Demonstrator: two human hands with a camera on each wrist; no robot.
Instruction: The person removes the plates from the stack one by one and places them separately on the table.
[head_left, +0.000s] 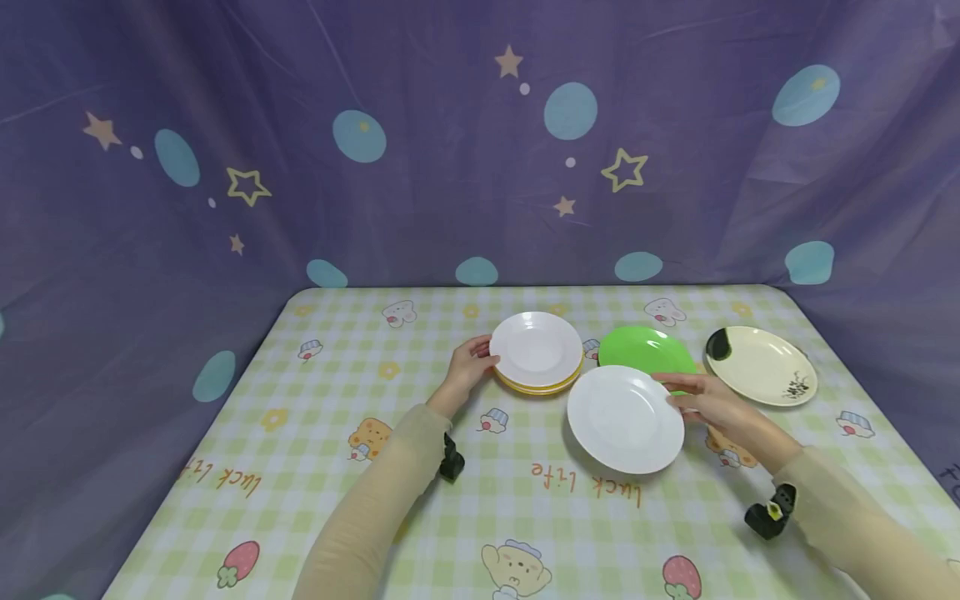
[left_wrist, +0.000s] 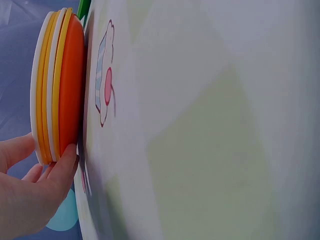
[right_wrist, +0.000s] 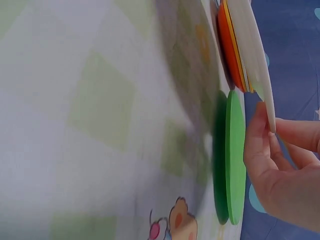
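A stack of plates [head_left: 536, 348] with a white one on top stands at the middle back of the table. In the left wrist view this stack [left_wrist: 56, 85] shows white and yellow rims over an orange underside. My left hand [head_left: 471, 367] grips its left edge, thumb at the top rim and fingers low against the side. My right hand [head_left: 708, 404] pinches a single white plate [head_left: 626, 419] by its right rim, thumb above and fingers beneath. That plate is raised above the cloth, casts a shadow there, and overlaps the front of a green plate [head_left: 645, 350] in the head view.
A cream oval plate [head_left: 761, 365] with a dark green patch and black marks lies at the right back. Checked cloth [head_left: 420, 517] with cartoon prints covers the table. A purple curtain [head_left: 450, 208] hangs behind and along the sides.
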